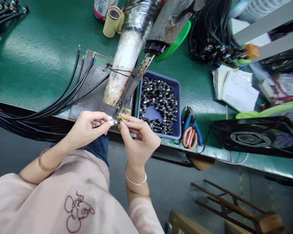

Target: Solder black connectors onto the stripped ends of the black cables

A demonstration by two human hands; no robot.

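Observation:
My left hand (89, 125) and my right hand (136, 136) meet at the front edge of the green bench (39, 48). Both pinch a small part with coloured wire ends (116, 121) between their fingertips; I cannot make out more of it. Just above them is the tip of a soldering iron (134, 81), which slants down over a dark metal plate (92, 94). A wrapped white cylinder (123, 65) lies beside the iron. Several black cables (63, 94) with stripped coloured ends fan across the plate from the left.
A blue tray (175, 110) of small black connectors sits right of my hands. Blue and orange pliers (190, 130) lie beside it. A black fan (254, 138) is at the right, a tape roll (112, 21) at the back, wooden rails (224, 201) on the floor.

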